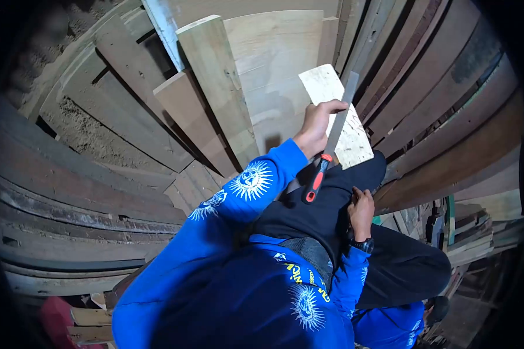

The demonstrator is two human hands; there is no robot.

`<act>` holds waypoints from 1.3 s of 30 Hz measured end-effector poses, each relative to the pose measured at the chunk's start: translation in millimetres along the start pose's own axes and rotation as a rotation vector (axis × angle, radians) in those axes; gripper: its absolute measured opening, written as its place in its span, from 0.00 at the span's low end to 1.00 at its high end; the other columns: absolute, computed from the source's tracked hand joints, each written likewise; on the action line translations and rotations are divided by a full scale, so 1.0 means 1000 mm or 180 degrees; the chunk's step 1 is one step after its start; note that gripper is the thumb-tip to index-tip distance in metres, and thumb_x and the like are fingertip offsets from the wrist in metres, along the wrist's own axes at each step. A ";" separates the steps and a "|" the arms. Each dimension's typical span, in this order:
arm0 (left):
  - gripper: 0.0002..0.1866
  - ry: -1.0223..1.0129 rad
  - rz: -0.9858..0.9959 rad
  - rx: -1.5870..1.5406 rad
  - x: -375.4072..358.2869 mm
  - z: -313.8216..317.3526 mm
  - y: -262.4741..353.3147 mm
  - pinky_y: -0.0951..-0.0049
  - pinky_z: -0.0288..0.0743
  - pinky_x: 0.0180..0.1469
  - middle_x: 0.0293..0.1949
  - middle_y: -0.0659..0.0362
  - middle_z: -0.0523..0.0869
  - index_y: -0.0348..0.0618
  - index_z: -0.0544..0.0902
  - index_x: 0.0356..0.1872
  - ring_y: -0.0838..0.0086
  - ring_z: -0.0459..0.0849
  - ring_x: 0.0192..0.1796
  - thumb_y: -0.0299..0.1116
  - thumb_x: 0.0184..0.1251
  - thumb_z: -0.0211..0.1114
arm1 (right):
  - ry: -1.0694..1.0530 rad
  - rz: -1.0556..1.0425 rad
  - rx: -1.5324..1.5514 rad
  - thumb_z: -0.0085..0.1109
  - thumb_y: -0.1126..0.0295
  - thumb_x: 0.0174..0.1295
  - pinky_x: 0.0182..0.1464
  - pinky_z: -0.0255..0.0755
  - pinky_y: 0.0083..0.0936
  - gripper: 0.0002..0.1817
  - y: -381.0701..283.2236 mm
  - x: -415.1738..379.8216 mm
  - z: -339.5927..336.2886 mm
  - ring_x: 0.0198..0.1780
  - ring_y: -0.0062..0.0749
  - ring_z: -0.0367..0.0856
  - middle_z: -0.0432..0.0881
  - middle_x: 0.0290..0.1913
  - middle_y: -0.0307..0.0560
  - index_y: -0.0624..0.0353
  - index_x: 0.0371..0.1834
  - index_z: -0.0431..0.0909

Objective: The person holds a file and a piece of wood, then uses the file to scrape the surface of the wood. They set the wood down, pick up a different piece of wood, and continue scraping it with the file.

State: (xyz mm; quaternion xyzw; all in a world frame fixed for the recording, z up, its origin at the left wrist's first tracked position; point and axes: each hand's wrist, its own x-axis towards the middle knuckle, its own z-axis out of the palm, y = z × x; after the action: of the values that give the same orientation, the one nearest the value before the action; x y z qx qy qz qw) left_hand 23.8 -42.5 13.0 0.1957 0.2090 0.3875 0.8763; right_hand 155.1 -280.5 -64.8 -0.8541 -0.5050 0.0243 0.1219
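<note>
Plywood piece [337, 116] rests on the person's raised knee [367, 168], against stacked planks [215, 93]. No cut shows in it yet, so most sawing seems left. Left hand [317, 125] stretches forward, grip closed over board and saw [330, 148]. Right hand [361, 210], bent close, fingers curled, presses the thigh, holding nothing.

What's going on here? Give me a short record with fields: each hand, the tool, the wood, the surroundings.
left hand: grips a small plywood piece and a file together, near the piece's edge
right hand: rests on the dark trouser leg, holds nothing; black wristwatch on the wrist
file: flat grey blade, red and black handle pointing towards the body
plywood piece: pale, propped on the knee
clothing: blue sleeve with white sun prints
surroundings: stacked boards leaning all around
</note>
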 end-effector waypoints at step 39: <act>0.12 -0.0065 -0.0501 -0.0146 0.008 0.000 0.003 0.61 0.84 0.43 0.35 0.51 0.85 0.33 0.83 0.41 0.63 0.87 0.37 0.32 0.62 0.67 | -0.1525 -0.0234 0.5717 0.46 0.62 0.73 0.19 0.51 0.23 0.29 -0.228 0.036 -0.098 0.10 0.21 0.52 0.57 0.09 0.34 0.49 0.08 0.57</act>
State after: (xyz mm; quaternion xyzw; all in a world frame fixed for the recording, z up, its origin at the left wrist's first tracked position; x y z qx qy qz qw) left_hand 26.9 -34.9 12.4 0.1625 0.2058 0.3201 0.9104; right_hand -6.7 -162.1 86.1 -0.3952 -0.3353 0.5779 0.6304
